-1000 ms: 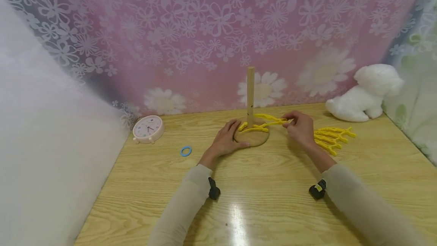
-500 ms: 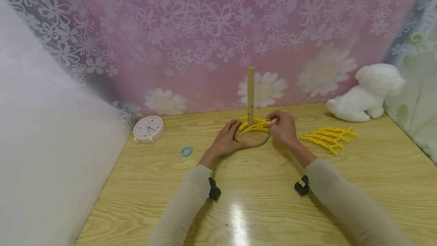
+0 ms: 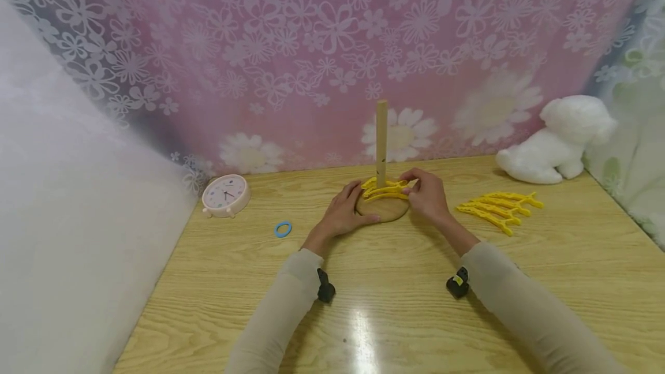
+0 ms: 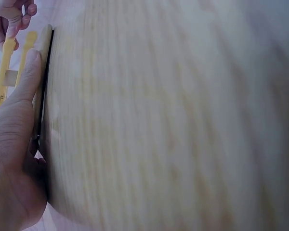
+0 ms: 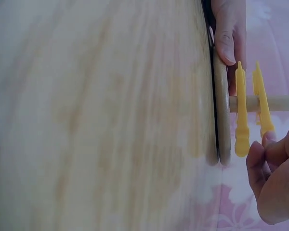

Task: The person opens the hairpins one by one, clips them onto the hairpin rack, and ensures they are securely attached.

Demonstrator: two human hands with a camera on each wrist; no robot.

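A wooden stand has a round base [image 3: 381, 213] and an upright post [image 3: 381, 137]. My left hand [image 3: 342, 212] grips the base's left side, thumb on the near edge and fingers round the far edge. Two yellow alligator hair clips sit across the lower post, one above the other. The lower clip [image 5: 242, 120] is close over the base in the right wrist view. At the tail of the upper clip [image 5: 263, 103], my right hand [image 3: 428, 196] pinches with thumb and fingertips. Its toothed end points left past the post.
Several more yellow clips [image 3: 499, 209] lie fanned out on the wooden table [image 3: 405, 316] to the right. A blue ring [image 3: 283, 229] and a pink alarm clock [image 3: 225, 196] are on the left. A white plush dog [image 3: 558, 143] sits back right, before a flowered curtain [image 3: 312, 74].
My right hand has moved left, bringing its clip from right of the stand onto the post. The left hand has stayed on the base.
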